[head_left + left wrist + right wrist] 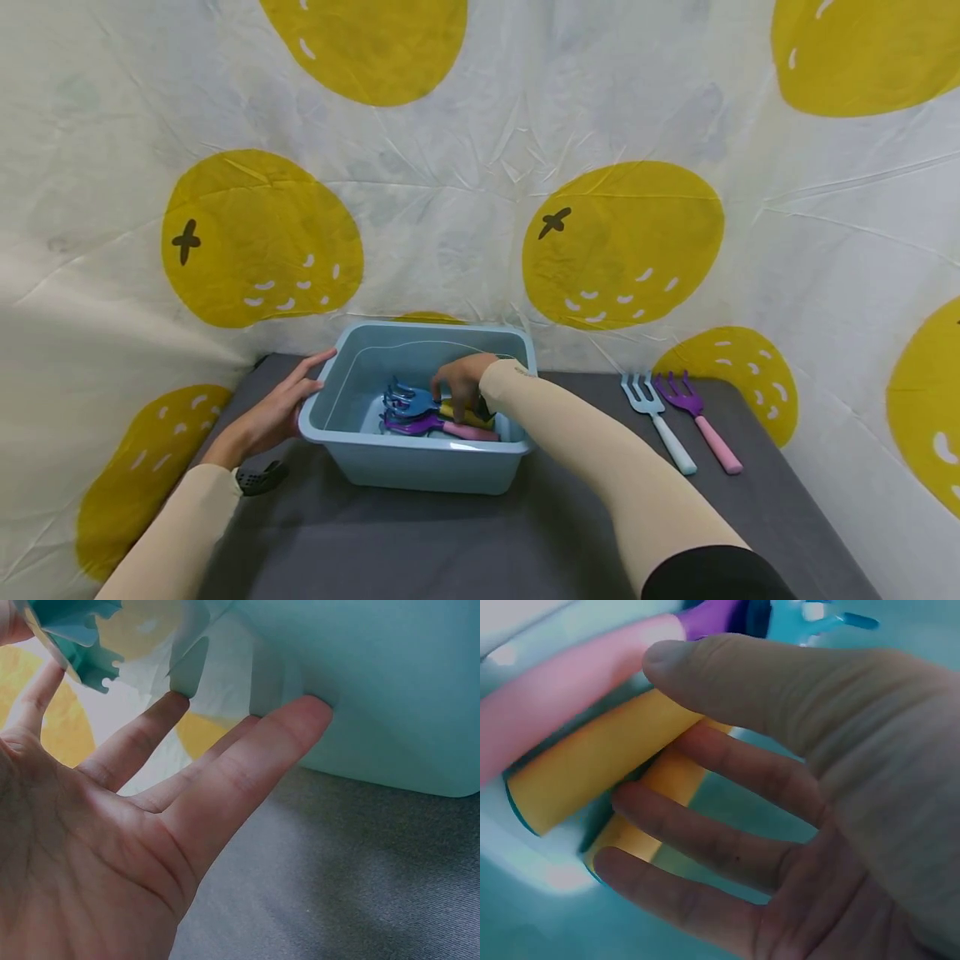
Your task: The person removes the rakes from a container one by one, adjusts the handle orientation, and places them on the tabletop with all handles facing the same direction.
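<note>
A light blue plastic tub (420, 462) stands on the grey table, holding several small garden hand forks. My right hand (461, 383) reaches inside it. Thumb and index finger of that hand (780, 847) pinch the yellow handle (604, 761) of a hand fork whose head looks blue (411, 402). A second yellow handle (671, 780) lies just under the fingers. Beside them is a purple hand fork (411, 426) with a pink handle (577, 679). Against the tub's left side, my left hand (273, 412) rests with straight, spread fingers, the fingertips (311, 720) touching the outer wall.
Right of the tub, two more hand forks lie side by side on the grey table (585, 500): a pale blue one (663, 425) and a purple one with a pink handle (705, 425). A white cloth with yellow fruit prints (450, 233) hangs behind the table.
</note>
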Action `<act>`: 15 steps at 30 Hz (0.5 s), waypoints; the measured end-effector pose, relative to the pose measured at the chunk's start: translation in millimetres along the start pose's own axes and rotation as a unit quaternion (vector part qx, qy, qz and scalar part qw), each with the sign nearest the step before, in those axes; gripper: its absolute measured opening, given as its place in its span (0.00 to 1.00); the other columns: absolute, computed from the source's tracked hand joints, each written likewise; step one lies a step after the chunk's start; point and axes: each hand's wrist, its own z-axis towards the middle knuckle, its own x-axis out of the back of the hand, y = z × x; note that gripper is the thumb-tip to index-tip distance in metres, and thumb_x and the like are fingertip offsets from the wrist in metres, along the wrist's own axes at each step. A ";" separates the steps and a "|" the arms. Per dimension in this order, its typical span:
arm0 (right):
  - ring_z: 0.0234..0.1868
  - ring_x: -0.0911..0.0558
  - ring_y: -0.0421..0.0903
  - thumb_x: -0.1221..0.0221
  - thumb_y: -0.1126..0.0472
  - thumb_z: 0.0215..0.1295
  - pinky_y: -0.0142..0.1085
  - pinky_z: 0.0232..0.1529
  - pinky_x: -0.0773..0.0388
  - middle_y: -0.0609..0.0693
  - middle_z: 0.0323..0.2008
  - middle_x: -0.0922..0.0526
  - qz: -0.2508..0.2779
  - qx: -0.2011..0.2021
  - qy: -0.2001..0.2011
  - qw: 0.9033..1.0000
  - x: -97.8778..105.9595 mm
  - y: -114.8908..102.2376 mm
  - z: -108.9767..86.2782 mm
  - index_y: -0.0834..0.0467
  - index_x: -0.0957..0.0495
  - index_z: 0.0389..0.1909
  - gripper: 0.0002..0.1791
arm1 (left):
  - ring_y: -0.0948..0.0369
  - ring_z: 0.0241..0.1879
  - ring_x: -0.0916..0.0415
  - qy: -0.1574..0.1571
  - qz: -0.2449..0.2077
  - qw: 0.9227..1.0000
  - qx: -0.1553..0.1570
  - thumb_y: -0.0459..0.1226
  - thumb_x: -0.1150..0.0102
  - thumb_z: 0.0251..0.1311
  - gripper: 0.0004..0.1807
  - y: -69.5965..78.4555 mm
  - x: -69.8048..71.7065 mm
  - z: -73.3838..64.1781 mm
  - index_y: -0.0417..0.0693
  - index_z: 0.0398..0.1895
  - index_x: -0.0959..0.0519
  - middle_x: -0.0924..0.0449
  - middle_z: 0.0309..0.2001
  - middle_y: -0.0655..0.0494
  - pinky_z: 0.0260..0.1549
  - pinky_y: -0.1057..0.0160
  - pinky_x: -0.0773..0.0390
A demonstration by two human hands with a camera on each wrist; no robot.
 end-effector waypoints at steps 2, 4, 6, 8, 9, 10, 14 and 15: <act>0.39 0.16 0.47 0.23 0.53 0.55 0.41 0.34 0.16 0.47 0.43 0.21 -0.001 -0.003 0.001 1.000 -2.1 -0.3 0.6 0.35 0.20 0.53 0.26 | 0.32 0.64 0.37 0.001 -0.001 1.000 0.001 0.50 0.57 0.79 0.34 -0.3 0.0 0.2 0.74 0.82 0.56 0.58 0.78 0.41 0.51 0.39 0.21; 0.40 0.17 0.47 0.23 0.52 0.55 0.40 0.34 0.17 0.47 0.43 0.21 -0.008 -0.006 0.003 1.000 -3.1 -1.4 0.2 0.35 0.20 0.52 0.25 | 0.31 0.64 0.37 0.001 0.001 1.000 0.000 0.50 0.57 0.79 0.34 -0.5 0.0 0.3 0.74 0.82 0.56 0.58 0.79 0.41 0.51 0.39 0.21; 0.40 0.18 0.47 0.23 0.53 0.56 0.40 0.33 0.17 0.48 0.44 0.22 -0.009 -0.008 0.002 1.000 -3.9 -2.5 -0.6 0.35 0.20 0.52 0.25 | 0.31 0.64 0.37 0.003 0.003 1.000 -0.001 0.50 0.57 0.79 0.34 -0.7 0.2 0.4 0.75 0.82 0.56 0.58 0.79 0.42 0.51 0.38 0.21; 0.41 0.19 0.48 0.24 0.56 0.57 0.41 0.33 0.17 0.49 0.44 0.23 -0.008 -0.005 -0.003 1.000 -5.1 -3.7 -2.4 0.36 0.21 0.53 0.25 | 0.31 0.65 0.37 0.005 0.003 1.000 -0.001 0.50 0.57 0.79 0.34 -1.2 0.6 0.4 0.75 0.82 0.56 0.58 0.79 0.42 0.51 0.38 0.22; 0.40 0.20 0.49 0.25 0.58 0.58 0.41 0.32 0.17 0.49 0.43 0.23 -0.008 -0.004 -0.007 1.000 -5.7 -4.2 -3.6 0.36 0.21 0.54 0.25 | 0.31 0.65 0.38 0.004 0.003 1.000 -0.001 0.50 0.57 0.79 0.34 -1.2 0.7 0.2 0.75 0.82 0.56 0.59 0.79 0.42 0.51 0.37 0.22; 0.40 0.21 0.49 0.26 0.60 0.59 0.40 0.32 0.17 0.50 0.43 0.23 -0.010 -0.001 -0.011 1.000 -6.4 -4.5 -4.5 0.36 0.22 0.54 0.26 | 0.31 0.65 0.38 0.003 0.003 1.000 -0.001 0.50 0.57 0.79 0.34 -1.1 0.8 -0.1 0.75 0.82 0.56 0.59 0.79 0.42 0.51 0.37 0.22; 0.37 0.23 0.48 0.30 0.67 0.61 0.37 0.30 0.19 0.51 0.41 0.25 -0.023 0.012 -0.024 0.999 -8.9 -4.1 -5.4 0.39 0.23 0.55 0.26 | 0.31 0.66 0.38 0.002 0.004 1.000 -0.002 0.50 0.57 0.79 0.34 -0.8 1.1 -1.3 0.75 0.82 0.56 0.60 0.79 0.42 0.52 0.37 0.22; 0.37 0.23 0.48 0.30 0.68 0.62 0.37 0.29 0.19 0.51 0.41 0.26 -0.026 0.013 -0.026 0.999 -9.1 -3.9 -5.0 0.39 0.23 0.55 0.26 | 0.31 0.66 0.38 0.000 0.004 1.000 -0.004 0.50 0.58 0.79 0.34 -0.7 1.2 -1.6 0.75 0.82 0.57 0.61 0.79 0.42 0.51 0.37 0.22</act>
